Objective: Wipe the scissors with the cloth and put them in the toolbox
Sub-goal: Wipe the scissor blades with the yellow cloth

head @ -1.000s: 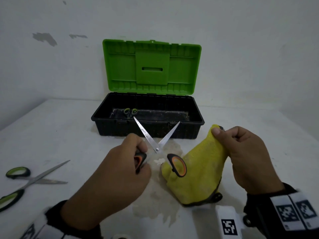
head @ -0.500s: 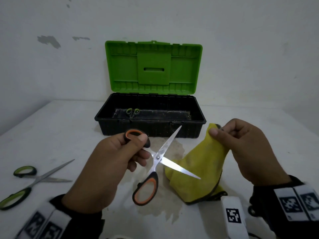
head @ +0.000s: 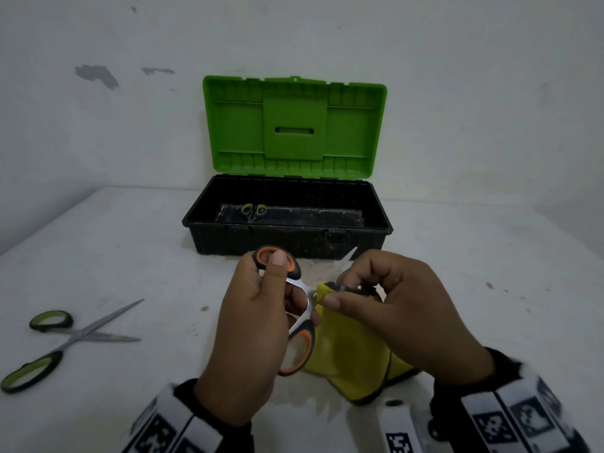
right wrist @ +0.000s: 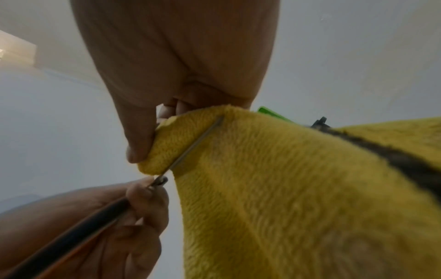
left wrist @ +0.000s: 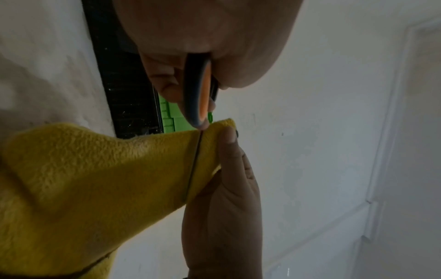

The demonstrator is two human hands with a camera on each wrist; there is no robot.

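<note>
White wall [head: 457, 93] chipped; white table [head: 114, 256] stained

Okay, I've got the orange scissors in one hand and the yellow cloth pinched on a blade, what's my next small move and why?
Probably draw the right hand along the blade toward its tip, keeping the pinch. The yellow cloth is folded over the blade near the pivot of the orange scissors, which the left hand grips by the handles, so most of that blade looks unwiped.
</note>
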